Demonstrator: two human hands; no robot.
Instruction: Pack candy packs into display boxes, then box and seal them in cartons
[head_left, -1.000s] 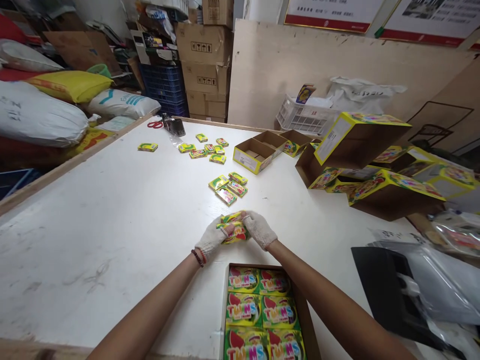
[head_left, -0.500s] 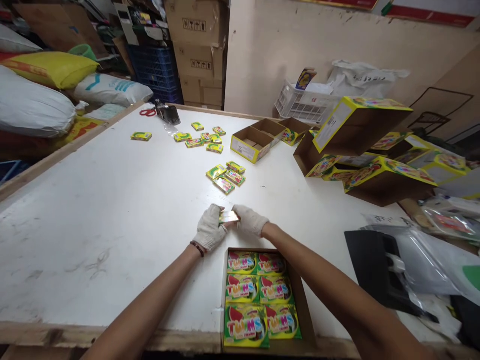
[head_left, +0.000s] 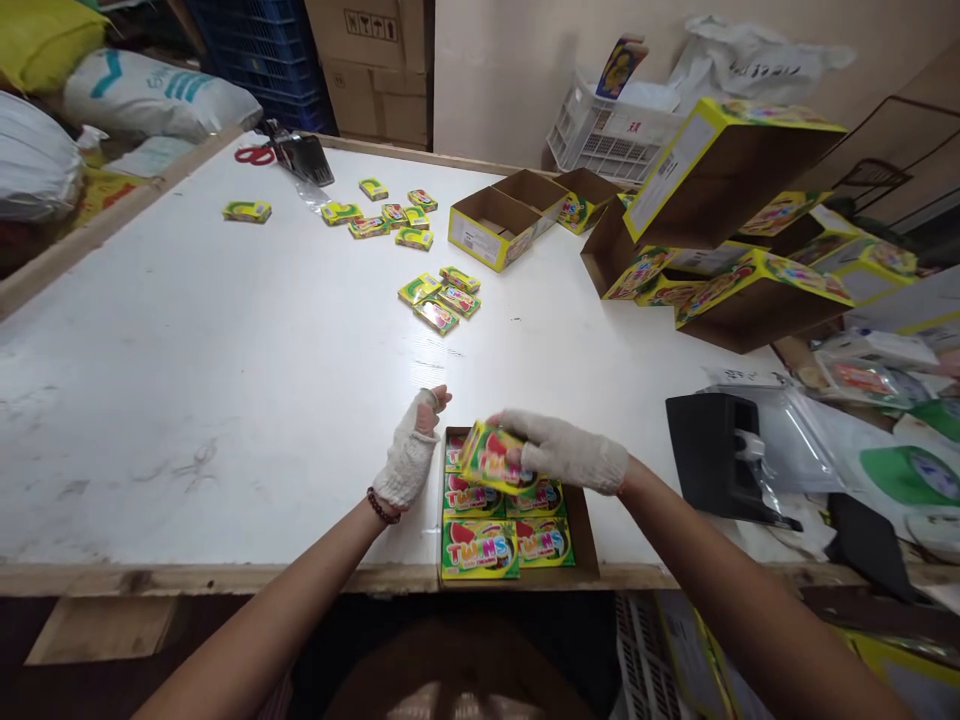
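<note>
Packet (head_left: 491, 457) pinched in right hand (head_left: 559, 452), tilted, held just above far end of tray (head_left: 585, 540). Long axis running left-far to right-near, slanted against the rows of packets (head_left: 480, 548) lying flat below. Gap for it directly beneath the grip, at tray's far left. Left hand (head_left: 409, 455) resting on bench (head_left: 225, 380) just left of tray's far corner, fingers loosely curled, holding nothing. Right hand nearer, already over tray. Loose packs (head_left: 439, 298) farther off, well apart; empty boxes (head_left: 495, 225) far right.
</note>
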